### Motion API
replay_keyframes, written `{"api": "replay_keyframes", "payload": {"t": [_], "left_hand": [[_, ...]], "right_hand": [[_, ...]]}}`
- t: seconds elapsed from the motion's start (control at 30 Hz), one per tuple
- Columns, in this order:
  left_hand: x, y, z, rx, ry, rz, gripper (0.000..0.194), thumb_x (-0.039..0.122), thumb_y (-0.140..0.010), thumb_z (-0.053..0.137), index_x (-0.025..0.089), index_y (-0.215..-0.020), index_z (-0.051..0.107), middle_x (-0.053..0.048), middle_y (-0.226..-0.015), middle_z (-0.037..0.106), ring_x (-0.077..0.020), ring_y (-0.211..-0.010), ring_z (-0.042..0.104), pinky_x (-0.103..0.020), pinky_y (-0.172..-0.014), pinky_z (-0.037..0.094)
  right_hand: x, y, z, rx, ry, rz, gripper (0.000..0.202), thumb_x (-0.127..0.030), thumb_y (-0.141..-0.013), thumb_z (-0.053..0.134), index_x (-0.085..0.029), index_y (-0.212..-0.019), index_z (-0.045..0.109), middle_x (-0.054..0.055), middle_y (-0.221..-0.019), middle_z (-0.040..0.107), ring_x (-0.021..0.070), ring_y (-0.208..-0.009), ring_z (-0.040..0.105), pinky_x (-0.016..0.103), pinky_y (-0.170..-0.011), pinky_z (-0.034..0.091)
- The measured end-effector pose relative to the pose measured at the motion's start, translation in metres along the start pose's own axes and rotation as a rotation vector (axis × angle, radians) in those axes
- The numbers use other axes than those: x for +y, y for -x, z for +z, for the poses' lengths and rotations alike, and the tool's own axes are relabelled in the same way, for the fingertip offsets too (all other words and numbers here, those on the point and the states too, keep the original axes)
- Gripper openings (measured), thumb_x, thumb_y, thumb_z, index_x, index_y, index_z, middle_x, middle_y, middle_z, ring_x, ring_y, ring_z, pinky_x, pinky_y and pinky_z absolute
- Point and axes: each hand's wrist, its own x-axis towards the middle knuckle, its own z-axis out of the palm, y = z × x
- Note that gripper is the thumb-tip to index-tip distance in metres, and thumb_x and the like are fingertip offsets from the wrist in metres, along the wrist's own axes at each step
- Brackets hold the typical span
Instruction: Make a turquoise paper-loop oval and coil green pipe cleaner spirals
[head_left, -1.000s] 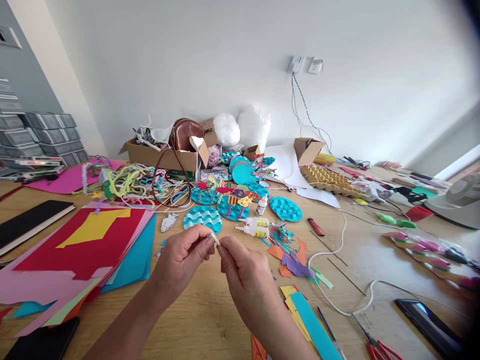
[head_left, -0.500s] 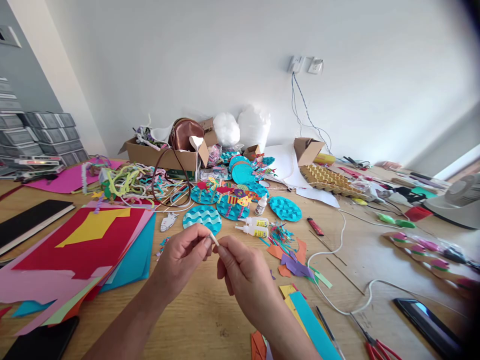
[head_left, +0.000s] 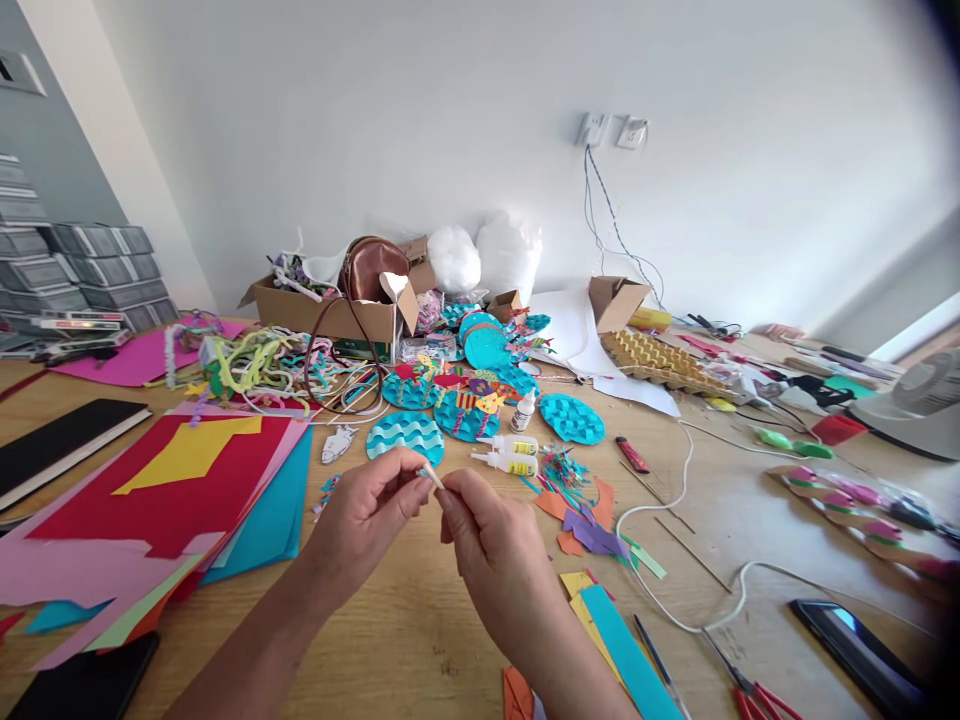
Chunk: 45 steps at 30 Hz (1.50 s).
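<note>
Both hands meet above the table's middle, fingers closed on one short, thin, cream-white stick-like piece; its exact kind I cannot make out. My left hand pinches it between thumb and forefinger. From the other side, my right hand pinches its lower end. Just beyond the hands lies a blue disc with pale wavy strips. Two white glue bottles rest on their sides past my right hand, and a small upright bottle stands behind them.
Coloured paper sheets lie left. Paper scraps, a white cord, red-handled scissors and a phone are on the right. Blue discs with paper fish and a cardboard box stand farther back.
My right hand has shifted slightly right and turned a little, and more of the cream-white piece shows between the fingers. My left hand has barely moved.
</note>
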Motion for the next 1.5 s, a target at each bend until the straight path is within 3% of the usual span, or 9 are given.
{"api": "replay_keyframes", "payload": {"t": [0.17, 0.67, 0.87, 1.03, 1.3, 1.5], "left_hand": [[0.002, 0.000, 0.001, 0.054, -0.046, -0.006, 0.020, 0.031, -0.085, 0.045, 0.018, -0.073, 0.055, 0.003, -0.061, 0.050, -0.0107, -0.057, 0.045, -0.021, -0.053, 0.039], [-0.007, 0.001, 0.000, 0.090, -0.055, 0.014, 0.021, 0.026, -0.081, 0.044, 0.018, -0.065, 0.054, 0.004, -0.056, 0.043, -0.0104, -0.054, 0.041, -0.021, -0.050, 0.034], [-0.001, 0.000, -0.005, -0.042, 0.048, -0.015, 0.021, 0.032, -0.084, 0.043, 0.018, -0.074, 0.055, 0.002, -0.061, 0.048, -0.0114, -0.058, 0.043, -0.022, -0.053, 0.038], [-0.001, 0.001, -0.013, -0.151, 0.093, 0.013, 0.025, 0.037, -0.087, 0.042, 0.018, -0.080, 0.056, 0.000, -0.067, 0.050, -0.0123, -0.062, 0.046, -0.023, -0.056, 0.039], [-0.006, 0.000, -0.012, -0.023, -0.107, -0.008, 0.027, 0.041, -0.088, 0.039, 0.019, -0.081, 0.053, 0.001, -0.068, 0.050, -0.0133, -0.065, 0.048, -0.023, -0.056, 0.038], [-0.001, 0.001, -0.010, -0.033, -0.023, 0.035, 0.028, 0.038, -0.090, 0.033, 0.020, -0.085, 0.053, 0.001, -0.072, 0.052, -0.0137, -0.068, 0.049, -0.023, -0.062, 0.041]], "right_hand": [[-0.001, 0.001, 0.003, 0.020, -0.005, -0.025, 0.027, -0.024, -0.089, 0.038, -0.019, -0.065, 0.048, -0.004, -0.051, 0.046, 0.0075, -0.043, 0.040, 0.018, -0.044, 0.025], [0.002, -0.002, -0.001, -0.140, -0.209, 0.046, 0.033, -0.023, -0.089, 0.036, -0.018, -0.060, 0.048, -0.006, -0.045, 0.045, 0.0042, -0.036, 0.039, 0.014, -0.040, 0.027], [0.006, 0.001, -0.002, -0.215, -0.409, 0.150, 0.031, -0.033, -0.091, 0.033, -0.017, -0.073, 0.052, -0.006, -0.052, 0.048, 0.0032, -0.034, 0.036, 0.014, -0.035, 0.026], [0.005, 0.002, -0.005, -0.159, -0.242, 0.075, 0.032, -0.030, -0.091, 0.033, -0.018, -0.067, 0.050, -0.005, -0.052, 0.050, 0.0036, -0.036, 0.039, 0.015, -0.040, 0.027], [0.001, 0.001, -0.002, -0.020, 0.022, 0.007, 0.029, -0.022, -0.090, 0.036, -0.020, -0.063, 0.047, -0.004, -0.049, 0.048, 0.0079, -0.042, 0.043, 0.018, -0.045, 0.026], [0.003, 0.002, 0.000, 0.001, 0.112, -0.013, 0.025, -0.021, -0.089, 0.037, -0.020, -0.066, 0.046, -0.002, -0.053, 0.051, 0.0099, -0.048, 0.046, 0.020, -0.048, 0.026]]}}
